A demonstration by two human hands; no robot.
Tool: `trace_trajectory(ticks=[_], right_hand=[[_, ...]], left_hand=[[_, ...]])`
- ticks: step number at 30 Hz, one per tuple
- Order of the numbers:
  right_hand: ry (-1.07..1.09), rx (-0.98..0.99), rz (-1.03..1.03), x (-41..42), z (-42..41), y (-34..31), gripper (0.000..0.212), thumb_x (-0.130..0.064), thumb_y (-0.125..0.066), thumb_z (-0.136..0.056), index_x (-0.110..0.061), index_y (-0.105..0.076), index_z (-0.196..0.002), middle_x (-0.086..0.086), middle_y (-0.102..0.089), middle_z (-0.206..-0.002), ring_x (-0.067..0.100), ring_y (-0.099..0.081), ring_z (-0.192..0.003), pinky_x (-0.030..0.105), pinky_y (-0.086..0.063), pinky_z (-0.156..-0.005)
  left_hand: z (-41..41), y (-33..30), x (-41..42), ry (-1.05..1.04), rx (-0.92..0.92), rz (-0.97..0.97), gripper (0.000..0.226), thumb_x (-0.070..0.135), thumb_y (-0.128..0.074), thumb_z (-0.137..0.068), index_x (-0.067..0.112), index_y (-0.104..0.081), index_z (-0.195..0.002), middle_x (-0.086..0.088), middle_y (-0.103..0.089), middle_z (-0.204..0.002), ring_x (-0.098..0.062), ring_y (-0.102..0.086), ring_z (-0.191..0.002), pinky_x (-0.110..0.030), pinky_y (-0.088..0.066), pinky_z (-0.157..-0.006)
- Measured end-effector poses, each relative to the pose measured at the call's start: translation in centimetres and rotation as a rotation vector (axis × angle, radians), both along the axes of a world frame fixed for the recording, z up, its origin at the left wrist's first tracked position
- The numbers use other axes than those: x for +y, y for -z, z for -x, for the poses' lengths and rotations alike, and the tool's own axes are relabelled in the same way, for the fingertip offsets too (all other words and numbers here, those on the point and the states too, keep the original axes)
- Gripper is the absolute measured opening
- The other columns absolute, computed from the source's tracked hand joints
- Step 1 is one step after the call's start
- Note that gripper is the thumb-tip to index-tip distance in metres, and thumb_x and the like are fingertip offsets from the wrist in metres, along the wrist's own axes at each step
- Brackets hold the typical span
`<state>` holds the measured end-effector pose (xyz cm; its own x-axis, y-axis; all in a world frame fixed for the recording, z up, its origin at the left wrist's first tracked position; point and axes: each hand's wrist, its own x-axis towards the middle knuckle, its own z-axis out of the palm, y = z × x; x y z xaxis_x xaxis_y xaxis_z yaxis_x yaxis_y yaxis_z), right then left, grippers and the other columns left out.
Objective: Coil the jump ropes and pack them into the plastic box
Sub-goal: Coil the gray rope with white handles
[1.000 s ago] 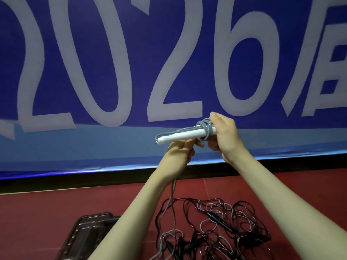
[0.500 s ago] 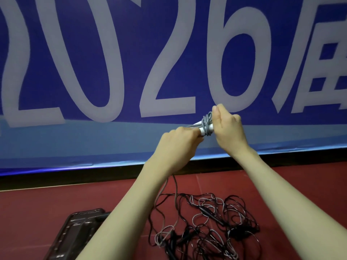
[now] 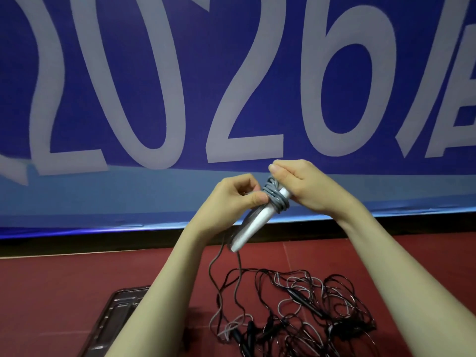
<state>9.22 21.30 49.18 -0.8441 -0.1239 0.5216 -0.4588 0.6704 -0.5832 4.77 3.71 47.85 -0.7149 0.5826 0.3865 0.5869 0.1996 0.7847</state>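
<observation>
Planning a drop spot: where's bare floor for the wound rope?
Bare red floor left of the dark plastic box, up to the blue banner; another strip along the banner's base at right. Crowded: tangled black and grey ropes right of the box.

Looks like a sports hall/event venue: big blue banner (image 3: 231, 73) w/ white "2026", dark-red floor (image 3: 51, 292), jump ropes (image 3: 296, 313) piled on it.

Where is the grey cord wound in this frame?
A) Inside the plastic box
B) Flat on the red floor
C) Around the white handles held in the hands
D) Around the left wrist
C: the grey cord loops around the white handles, held up between the left hand and right hand.
</observation>
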Motion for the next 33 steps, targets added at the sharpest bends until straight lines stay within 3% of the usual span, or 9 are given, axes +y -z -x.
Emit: trace_trajectory(ticks=[4,8,11,15,18,22,28,31,33], right_hand=[[-0.114,-0.054,0.174,-0.7,0.2,-0.3,0.038,-0.019,-0.040,-0.104,-0.011,-0.036,-0.067,-0.010,-0.034,-0.052,0.005,-0.030,-0.046,0.017,-0.028,-0.045],[-0.142,-0.047,0.400,-0.9,0.9,-0.2,0.041,-0.022,-0.038,-0.105,0.000,-0.040,-0.070,0.009,-0.034,-0.057,0.012,-0.030,-0.044,0.020,-0.024,-0.039],[-0.095,-0.001,0.546,-0.9,2.3,0.3,0.044,-0.026,-0.039,-0.105,0.005,-0.043,-0.073,0.012,-0.037,-0.059,0.015,-0.032,-0.045,0.018,-0.024,-0.039],[-0.018,0.023,0.729,-0.4,4.6,1.4,0.042,-0.025,-0.038,-0.105,0.008,-0.051,-0.082,0.006,-0.043,-0.054,0.009,-0.037,-0.040,0.016,-0.027,-0.039],[0.056,0.014,0.861,-0.4,6.8,3.2,0.037,-0.024,-0.038,-0.104,0.002,-0.050,-0.081,0.004,-0.040,-0.055,0.009,-0.036,-0.040,0.015,-0.025,-0.039],[0.127,0.032,0.958,-0.2,9.9,6.1,0.036,-0.023,-0.039,-0.105,0.003,-0.052,-0.083,0.007,-0.041,-0.058,0.017,-0.036,-0.048,0.019,-0.028,-0.041],[0.358,0.167,0.869,2.4,13.6,9.1,0.053,-0.051,-0.040,-0.088,-0.001,-0.037,-0.073,0.018,-0.040,-0.067,0.026,-0.038,-0.063,0.052,-0.038,-0.055],[0.505,0.216,0.875,3.7,14.4,9.9,0.052,-0.055,-0.038,-0.084,-0.005,-0.034,-0.069,0.011,-0.034,-0.064,0.027,-0.031,-0.060,0.052,-0.033,-0.052],[0.580,0.232,0.848,4.1,14.7,10.4,0.044,-0.047,-0.039,-0.091,-0.015,-0.029,-0.063,0.005,-0.030,-0.059,0.023,-0.030,-0.058,0.047,-0.031,-0.053]], left_hand=[[0.5,-0.2,-0.6,0.079,-0.137,-0.069,0.024,0.013,-0.055,-0.095,0.013,-0.053,-0.072,-0.007,-0.057,-0.067,-0.015,-0.048,-0.056,-0.023,-0.039,-0.054],[1.2,0.1,-0.3,0.114,-0.242,-0.167,0.035,0.034,-0.047,-0.094,0.011,-0.065,-0.074,-0.001,-0.055,-0.060,-0.008,-0.046,-0.048,-0.018,-0.036,-0.048],[2.4,0.0,0.7,0.115,-0.266,-0.258,0.035,0.043,-0.049,-0.083,0.027,-0.068,-0.058,0.010,-0.053,-0.053,-0.004,-0.044,-0.046,-0.019,-0.034,-0.049],[4.5,0.4,2.7,0.036,-0.332,-0.381,0.035,0.045,-0.059,-0.081,0.024,-0.065,-0.053,0.007,-0.044,-0.049,-0.006,-0.034,-0.041,-0.017,-0.028,-0.041],[6.2,2.2,4.4,-0.028,-0.491,-0.457,0.047,0.027,-0.051,-0.097,0.026,-0.059,-0.051,0.006,-0.035,-0.048,-0.007,-0.024,-0.042,-0.017,-0.020,-0.038],[8.5,4.4,6.0,-0.074,-0.683,-0.536,0.038,-0.001,-0.028,-0.091,0.018,-0.051,-0.068,0.004,-0.035,-0.048,-0.005,-0.025,-0.037,-0.014,-0.016,-0.034],[11.0,7.3,7.8,-0.069,-0.582,-0.213,0.036,0.016,-0.036,-0.099,0.013,-0.051,-0.067,0.003,-0.032,-0.047,-0.009,-0.020,-0.040,-0.018,-0.018,-0.039],[11.0,8.9,8.3,-0.070,-0.466,-0.062,0.043,0.028,-0.038,-0.103,0.010,-0.060,-0.071,0.007,-0.036,-0.045,-0.008,-0.026,-0.040,-0.021,-0.022,-0.041],[11.0,9.4,8.6,-0.108,-0.264,0.119,0.043,0.033,-0.040,-0.102,0.013,-0.063,-0.073,0.008,-0.041,-0.048,-0.008,-0.034,-0.044,-0.023,-0.027,-0.046]])
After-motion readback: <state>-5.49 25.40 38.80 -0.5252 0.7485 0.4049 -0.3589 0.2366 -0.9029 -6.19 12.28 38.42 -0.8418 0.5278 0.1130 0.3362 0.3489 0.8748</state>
